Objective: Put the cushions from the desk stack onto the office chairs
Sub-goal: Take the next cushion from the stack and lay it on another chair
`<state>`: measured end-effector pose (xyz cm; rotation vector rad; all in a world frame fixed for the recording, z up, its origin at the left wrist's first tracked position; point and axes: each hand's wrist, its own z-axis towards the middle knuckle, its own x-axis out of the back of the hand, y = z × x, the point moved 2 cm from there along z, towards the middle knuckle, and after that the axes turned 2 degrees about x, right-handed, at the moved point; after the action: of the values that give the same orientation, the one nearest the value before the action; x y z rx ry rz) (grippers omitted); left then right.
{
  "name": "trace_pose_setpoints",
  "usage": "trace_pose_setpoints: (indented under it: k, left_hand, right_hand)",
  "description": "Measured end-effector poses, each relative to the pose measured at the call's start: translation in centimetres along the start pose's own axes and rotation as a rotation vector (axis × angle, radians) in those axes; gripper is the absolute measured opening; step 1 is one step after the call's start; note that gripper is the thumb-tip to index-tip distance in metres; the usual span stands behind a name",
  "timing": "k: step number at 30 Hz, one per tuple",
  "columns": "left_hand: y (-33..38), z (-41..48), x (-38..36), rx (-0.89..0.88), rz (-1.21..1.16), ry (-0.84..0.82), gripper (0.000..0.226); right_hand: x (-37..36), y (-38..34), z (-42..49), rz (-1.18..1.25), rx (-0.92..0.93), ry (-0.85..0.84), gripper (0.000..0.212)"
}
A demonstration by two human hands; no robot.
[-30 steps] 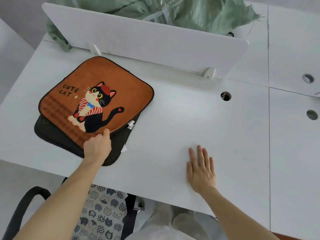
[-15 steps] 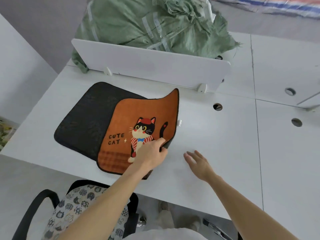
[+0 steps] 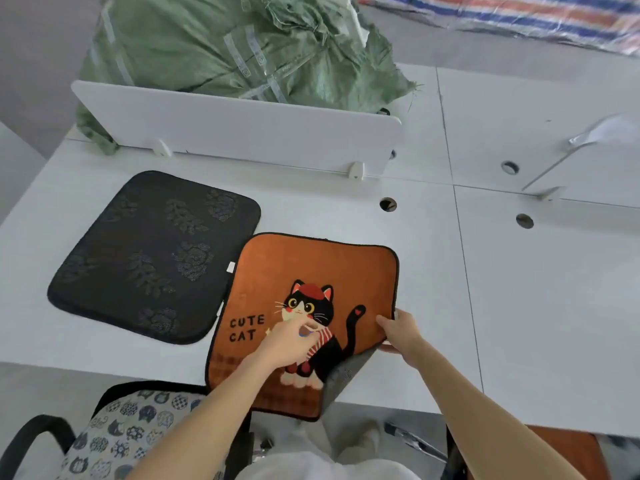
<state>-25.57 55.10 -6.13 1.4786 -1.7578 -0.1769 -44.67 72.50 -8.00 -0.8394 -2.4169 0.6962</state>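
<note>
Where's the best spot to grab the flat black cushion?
The black cushion lies flat on the desk, and its rim is thin. Probably pinch its near edge, coming from the desk's front, where that edge lies closest and can be lifted.

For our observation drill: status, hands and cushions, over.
Right hand grips orange cat cushion by right edge; left hand on its face, grip unclear. Black cushion flat on desk. Nothing blocking.
</note>
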Motion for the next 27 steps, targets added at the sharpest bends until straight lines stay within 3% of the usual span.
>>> trace_pose_setpoints:
  k: [4, 6, 11, 16, 20, 24, 27]
  left_hand:
    - [-4.8, 1.0, 3.9, 0.240, 0.027, 0.352, 0.051]
    - [-6.8, 1.1, 5.7, 0.352, -0.049, 0.439, 0.058]
    - [-9.4, 1.3, 6.2, 0.473, -0.057, 0.414, 0.058]
    - [-9.6, 1.6, 5.4, 0.419, -0.104, 0.317, 0.024]
    - [-8.9, 1.6, 4.9, 0.402, -0.102, 0.308, 0.032]
    - [-7.5, 1.8, 4.6, 0.442, -0.479, 0.257, 0.050]
    - [-6.3, 2.1, 4.3, 0.502, -0.772, 0.012, 0.050]
  right_hand:
    - [-0.1, 2.2, -0.2, -0.093, 0.023, 0.038, 0.037]
    - [-0.1, 3.2, -0.3, -0.135, 0.016, 0.070, 0.041]
    - [0.0, 5.4, 0.0, -0.283, -0.012, 0.089, 0.051]
    - [0.1, 4.7, -0.9, -0.348, -0.048, 0.063, 0.058]
    - [0.5, 5.1, -1.0, -0.397, -0.058, 0.079, 0.056]
    - [1.0, 5.7, -2.1, -0.322, -0.050, 0.119, 0.051]
    - [2.4, 6.8, -2.5, -0.117, -0.077, 0.169, 0.048]
